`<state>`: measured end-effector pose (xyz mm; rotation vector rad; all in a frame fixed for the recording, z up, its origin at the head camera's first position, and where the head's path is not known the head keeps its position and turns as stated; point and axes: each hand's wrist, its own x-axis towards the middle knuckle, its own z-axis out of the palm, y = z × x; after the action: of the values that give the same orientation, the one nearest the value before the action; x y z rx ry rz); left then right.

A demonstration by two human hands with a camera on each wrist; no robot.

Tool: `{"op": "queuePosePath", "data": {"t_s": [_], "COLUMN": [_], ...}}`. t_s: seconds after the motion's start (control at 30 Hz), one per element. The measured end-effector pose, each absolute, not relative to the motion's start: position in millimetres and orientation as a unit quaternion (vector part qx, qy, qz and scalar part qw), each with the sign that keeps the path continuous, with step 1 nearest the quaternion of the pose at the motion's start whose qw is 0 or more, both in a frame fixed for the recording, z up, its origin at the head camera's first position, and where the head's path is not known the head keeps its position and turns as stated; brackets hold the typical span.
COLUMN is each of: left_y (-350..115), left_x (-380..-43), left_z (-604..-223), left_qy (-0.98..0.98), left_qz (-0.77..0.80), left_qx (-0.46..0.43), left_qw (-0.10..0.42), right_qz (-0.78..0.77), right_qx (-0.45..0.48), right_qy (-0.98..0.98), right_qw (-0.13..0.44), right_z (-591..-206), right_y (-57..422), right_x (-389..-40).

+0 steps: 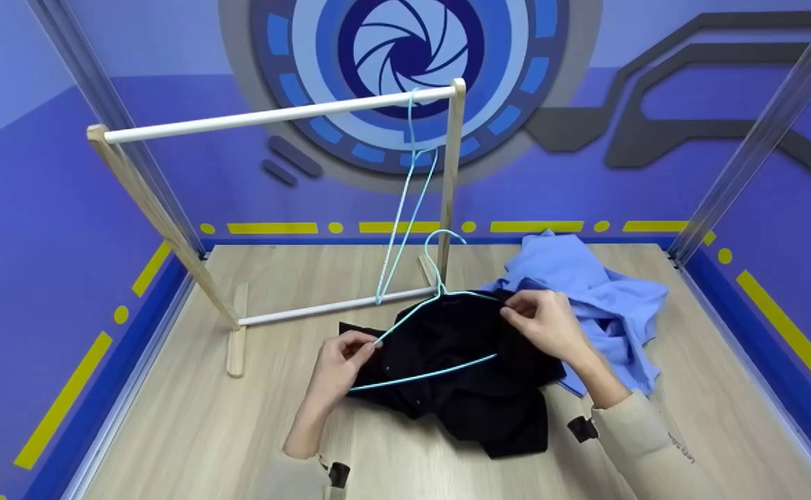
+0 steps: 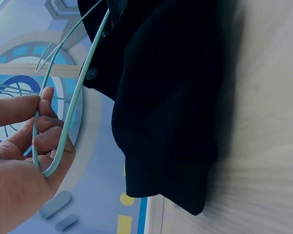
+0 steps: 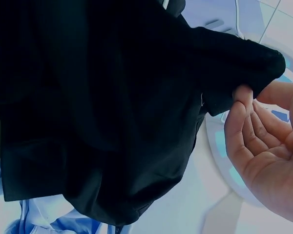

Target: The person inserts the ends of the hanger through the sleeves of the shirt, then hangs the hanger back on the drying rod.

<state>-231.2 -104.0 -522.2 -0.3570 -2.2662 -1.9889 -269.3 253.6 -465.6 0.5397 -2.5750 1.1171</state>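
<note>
A black buttoned shirt point(image 1: 461, 410) lies bunched in front of the rack, its lower part spread over the tabletop. My left hand point(image 1: 339, 364) pinches the left arm of a mint-green hanger point(image 1: 423, 376) between thumb and fingers; the left wrist view shows this rounded hanger end point(image 2: 73, 105) outside the cloth. At the shirt's right shoulder, my right hand point(image 1: 548, 326) pinches the black fabric point(image 3: 122, 122), as the right wrist view shows. The hanger's right end is hidden inside the shirt, while its hook stands up above the collar.
Behind the shirt stands a wooden rack with a white rail point(image 1: 280, 114). A second mint-green hanger point(image 1: 398, 222) hangs near the rail's right end. A crumpled blue garment point(image 1: 572, 271) lies at the right rear of the table point(image 1: 190, 423). Patterned blue-purple walls enclose the table.
</note>
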Motion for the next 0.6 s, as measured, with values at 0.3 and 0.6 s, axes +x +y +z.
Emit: {"op": "queuePosePath", "data": {"t_s": [0.3, 0.6], "left_y": [-95.7, -89.6], "left_x": [-234.6, -237.5], "left_z": [-520.8, -519.4], "left_qy": [-0.748, -0.747], "left_qz": [-0.646, -0.647], "left_qx": [-0.139, -0.139], "left_qw": [0.062, 0.064], "right_qz": [0.387, 0.383], "right_qx": [0.189, 0.196], "right_qy": [-0.892, -0.891], "right_qw": [0.139, 0.149], "right_z": [-464.9, -464.1], "right_y": [247.9, 244.1], "right_x": [-269.7, -270.9]}}
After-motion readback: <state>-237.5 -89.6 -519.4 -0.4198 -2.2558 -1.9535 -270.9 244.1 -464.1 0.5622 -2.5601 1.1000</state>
